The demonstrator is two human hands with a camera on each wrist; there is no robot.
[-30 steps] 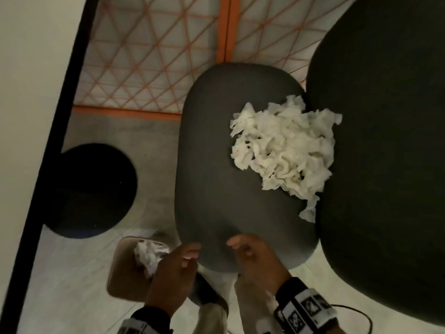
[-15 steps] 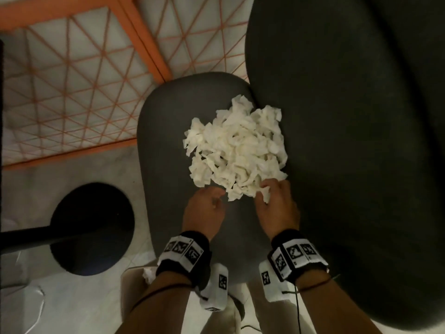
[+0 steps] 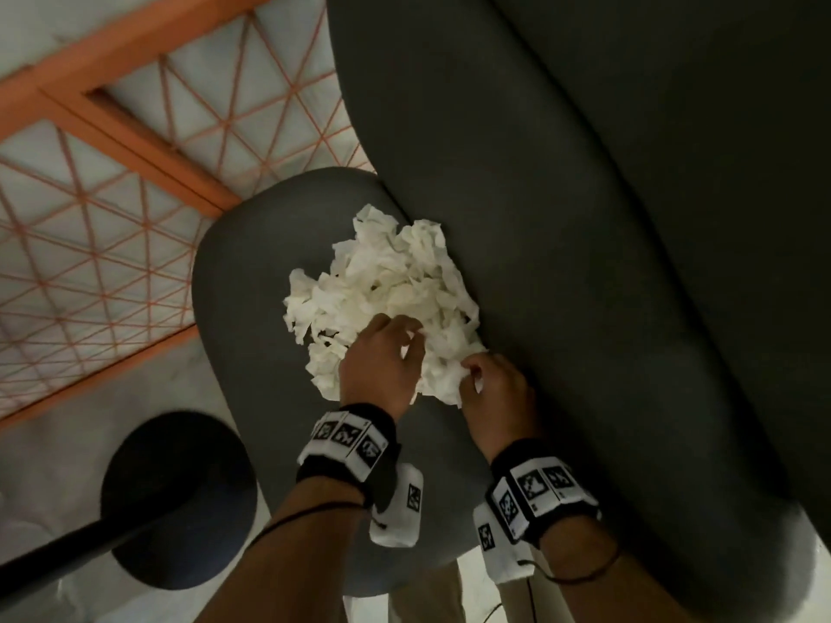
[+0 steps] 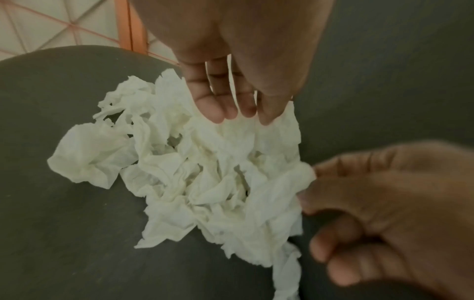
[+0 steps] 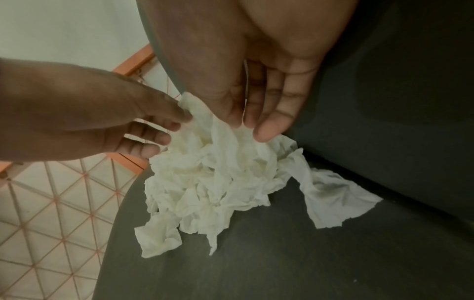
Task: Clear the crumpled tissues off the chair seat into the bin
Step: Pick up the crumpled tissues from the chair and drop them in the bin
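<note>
The head view is filled on its right side by the dark chair back (image 3: 607, 263), and the grey chair seat (image 3: 252, 335) is seen below and left of it. Behind the seat an orange lattice screen (image 3: 112, 195) is seen, and on the pale floor a black round base (image 3: 180, 496) with a black pole is found to the left of the seat. A heap of crumpled white tissues (image 3: 386, 281) is lying on the seat, pushed against the chair back. The bin is not seen in any view.

The near edge of the heap is reached by both hands. The left hand (image 3: 382, 357) is laid on the heap with its fingers bent down into the paper; in the left wrist view the fingertips (image 4: 220, 113) are pressed on the tissues (image 4: 205, 172), and it cannot be told if paper is really grasped. The right hand (image 3: 494, 388) is curled at the heap's right corner, and in the right wrist view some tissue (image 5: 220, 162) is pinched between its fingers (image 5: 266, 125). Black bands with printed markers are worn on both wrists.
</note>
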